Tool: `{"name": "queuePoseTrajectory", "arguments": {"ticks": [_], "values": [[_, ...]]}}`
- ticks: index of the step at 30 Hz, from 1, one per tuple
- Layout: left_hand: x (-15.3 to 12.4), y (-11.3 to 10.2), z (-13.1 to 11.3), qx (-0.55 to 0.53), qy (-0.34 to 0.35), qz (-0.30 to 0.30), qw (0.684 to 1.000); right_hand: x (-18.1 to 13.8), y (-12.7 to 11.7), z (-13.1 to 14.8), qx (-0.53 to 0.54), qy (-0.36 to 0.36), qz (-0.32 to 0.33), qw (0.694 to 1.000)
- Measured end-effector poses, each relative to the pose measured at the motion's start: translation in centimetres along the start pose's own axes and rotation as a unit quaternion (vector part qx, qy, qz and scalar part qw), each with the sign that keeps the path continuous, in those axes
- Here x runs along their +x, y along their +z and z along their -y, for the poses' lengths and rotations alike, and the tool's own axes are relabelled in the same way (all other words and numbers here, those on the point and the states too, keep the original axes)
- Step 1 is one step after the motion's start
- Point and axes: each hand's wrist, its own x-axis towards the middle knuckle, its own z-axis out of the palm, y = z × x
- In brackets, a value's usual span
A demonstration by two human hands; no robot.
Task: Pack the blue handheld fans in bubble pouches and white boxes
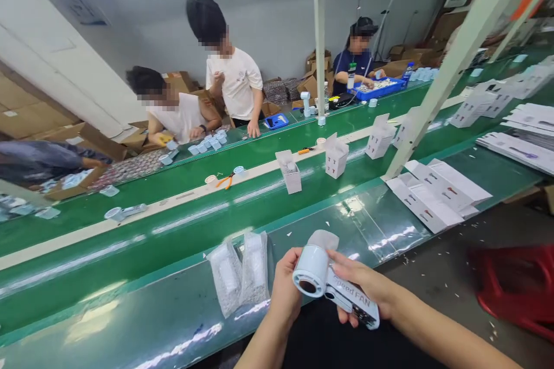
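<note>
Held in front of my body is a light blue handheld fan [312, 265], its round barrel tilted towards me. "Speed FAN" is printed along its handle side. My right hand [361, 279] wraps the handle from the right, thumb on top and fingers underneath. My left hand [285, 283] grips the left side of the barrel; some of its fingers are hidden behind it. A translucent piece [324, 238] shows beyond the barrel; I cannot tell whether it is attached. On the bench left of my hands lie two bubble-wrap pouches [225, 277] side by side.
Beyond the bench [151, 317] runs a green conveyor [182, 242] carrying open white boxes [336, 157]. Flattened cartons [437, 196] lie right, beside a slanted post [459, 63]. Orange-handled pliers [225, 181] rest on the divider. Several co-workers [236, 78] are opposite; a red stool [515, 288] stands lower right.
</note>
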Motion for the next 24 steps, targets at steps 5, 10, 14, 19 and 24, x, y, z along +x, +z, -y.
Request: {"name": "queuePoseTrajectory", "arguments": {"ticks": [5,10,14,19,24], "values": [[-0.4,-0.7,1.4,-0.01,-0.076,0.075,0.994,0.9,-1.2,-0.3,-0.01,-0.016,0.037,0.999],[0.7,-1.7,1.3,-0.129,-0.109,-0.007,0.986,-0.8,-1.9,-0.4,-0.047,-0.049,-0.025,0.997],[0.7,-1.7,0.7,-0.132,-0.061,-0.003,0.989,-2.3,-2.6,-1.2,-0.073,-0.042,-0.065,0.994],[-0.9,-1.9,0.6,0.142,0.1,0.046,0.984,-3.5,-1.7,-1.9,-0.082,-0.057,-0.136,0.986],[-1.0,-2.0,0.6,0.359,0.267,-0.006,0.894,-3.6,0.4,-2.5,-0.077,-0.031,-0.184,0.979]]}}
